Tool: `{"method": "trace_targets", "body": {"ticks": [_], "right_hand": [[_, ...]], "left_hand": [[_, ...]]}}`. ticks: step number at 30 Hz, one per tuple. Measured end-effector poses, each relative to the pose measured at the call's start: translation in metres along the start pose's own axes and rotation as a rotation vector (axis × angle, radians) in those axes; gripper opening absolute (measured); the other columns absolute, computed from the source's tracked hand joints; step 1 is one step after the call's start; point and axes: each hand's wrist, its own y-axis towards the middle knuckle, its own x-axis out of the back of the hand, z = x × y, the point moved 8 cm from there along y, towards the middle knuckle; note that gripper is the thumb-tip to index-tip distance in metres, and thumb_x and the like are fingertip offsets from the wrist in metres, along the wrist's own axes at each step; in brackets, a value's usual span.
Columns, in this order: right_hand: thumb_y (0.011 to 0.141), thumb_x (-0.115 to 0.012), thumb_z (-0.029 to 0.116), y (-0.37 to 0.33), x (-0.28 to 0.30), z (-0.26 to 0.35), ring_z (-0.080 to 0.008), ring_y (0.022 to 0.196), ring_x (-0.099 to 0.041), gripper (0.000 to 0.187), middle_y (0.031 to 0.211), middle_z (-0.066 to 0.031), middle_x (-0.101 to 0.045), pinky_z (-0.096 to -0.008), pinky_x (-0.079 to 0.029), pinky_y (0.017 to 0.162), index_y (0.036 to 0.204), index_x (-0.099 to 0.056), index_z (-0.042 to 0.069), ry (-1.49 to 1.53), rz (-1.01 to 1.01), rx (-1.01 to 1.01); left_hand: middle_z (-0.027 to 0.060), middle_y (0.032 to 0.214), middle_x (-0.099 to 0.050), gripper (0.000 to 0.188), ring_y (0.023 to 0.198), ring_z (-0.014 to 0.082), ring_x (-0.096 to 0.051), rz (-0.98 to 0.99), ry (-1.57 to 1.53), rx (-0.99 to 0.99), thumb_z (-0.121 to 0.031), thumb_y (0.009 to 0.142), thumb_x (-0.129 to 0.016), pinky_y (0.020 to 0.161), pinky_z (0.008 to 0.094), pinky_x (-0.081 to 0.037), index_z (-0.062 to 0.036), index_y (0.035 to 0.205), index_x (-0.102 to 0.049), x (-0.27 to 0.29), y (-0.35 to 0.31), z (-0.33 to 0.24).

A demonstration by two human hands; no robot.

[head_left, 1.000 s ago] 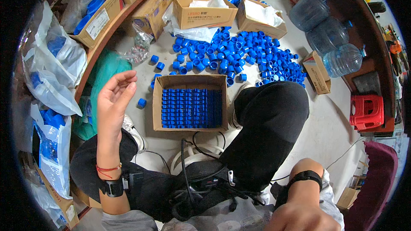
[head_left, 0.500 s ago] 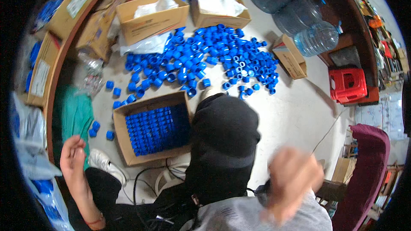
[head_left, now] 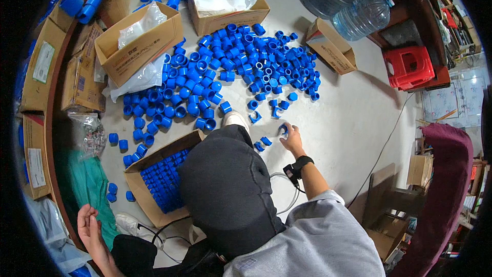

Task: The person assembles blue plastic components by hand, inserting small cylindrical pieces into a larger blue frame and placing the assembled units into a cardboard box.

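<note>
My right hand [head_left: 292, 141], with a black band at its wrist, is low over the floor to the right, its fingers closed round a small blue pipe fitting [head_left: 283, 130]. A few loose blue fittings [head_left: 265, 141] lie just left of it. At the lower left, my left hand [head_left: 90, 228] is raised beside a green bag [head_left: 87, 179], fingers loosely bent and apart, with nothing in it. Between the hands stands a cardboard box [head_left: 165, 156] with rows of blue fittings [head_left: 161, 179] inside. A rounded black cloth shape [head_left: 225, 179] hides its right side.
A wide heap of blue fittings [head_left: 205, 77] covers the floor ahead. Behind it stand cardboard boxes with white plastic, one box [head_left: 141, 51] tilted. At the right are a small carton [head_left: 333, 51], large water bottles [head_left: 361, 18], a red stool [head_left: 408, 66] and a maroon-covered chair [head_left: 443, 174].
My right hand has moved from the lower right, near my body, forward to the floor and closed on a fitting. The view has shifted; my left hand stays raised at the lower left.
</note>
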Motion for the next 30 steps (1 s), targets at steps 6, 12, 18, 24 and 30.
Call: {"method": "trace_targets", "body": {"ticks": [6,12,18,24,30], "right_hand": [[0.055,-0.055,0.002,-0.006,0.006,0.003,-0.0325,0.072,-0.048,0.036,0.083,-0.0169,-0.046,-0.0369,-0.041,0.064,0.088,-0.044,0.008,0.088,-0.198,-0.068],[0.058,-0.053,0.013,-0.01,0.017,0.008,-0.0289,0.068,-0.052,0.027,0.074,-0.0164,-0.053,-0.0336,-0.043,0.063,0.082,-0.048,0.001,0.184,-0.256,0.012],[0.059,-0.048,0.01,-0.016,-0.005,0.017,-0.0241,0.062,-0.056,0.017,0.073,-0.0164,-0.056,-0.0289,-0.044,0.059,0.069,-0.056,-0.001,0.462,-0.033,-0.008],[0.059,-0.05,0.009,-0.001,0.003,0.014,-0.0279,0.066,-0.053,0.016,0.076,-0.017,-0.053,-0.0326,-0.043,0.06,0.071,-0.057,0.002,0.453,-0.179,-0.022],[0.059,-0.051,0.012,0.028,0.013,0.053,-0.0292,0.084,-0.046,0.027,0.095,-0.0177,-0.046,-0.0336,-0.038,0.074,0.085,-0.054,0.005,0.337,-0.266,0.22]], "left_hand": [[0.0028,0.092,-0.048,0.028,0.083,0.0084,-0.044,0.059,0.025,0.004,-0.011,0.076,-0.047,0.068,0.017,-0.032,-0.0022,0.101,-0.043,-0.009,0.008,0.0],[0.002,0.096,-0.046,0.03,0.086,0.0088,-0.043,0.084,0.039,0.018,-0.013,0.077,-0.047,0.071,0.0187,-0.031,-0.0036,0.105,-0.042,-0.004,0.018,0.005],[0.0006,0.1,-0.046,0.031,0.09,0.0088,-0.042,0.118,0.059,0.018,-0.016,0.078,-0.046,0.074,0.0213,-0.03,-0.0058,0.107,-0.041,-0.008,0.018,0.002],[0.0004,0.101,-0.045,0.031,0.091,0.009,-0.042,0.156,0.071,0.013,-0.018,0.078,-0.046,0.076,0.0229,-0.029,-0.0065,0.107,-0.041,-0.015,0.019,0.002],[0.0015,0.103,-0.044,0.033,0.092,0.0098,-0.041,0.149,0.09,0.027,-0.019,0.078,-0.046,0.077,0.0233,-0.028,-0.0067,0.108,-0.041,-0.011,0.023,0.007]]}}
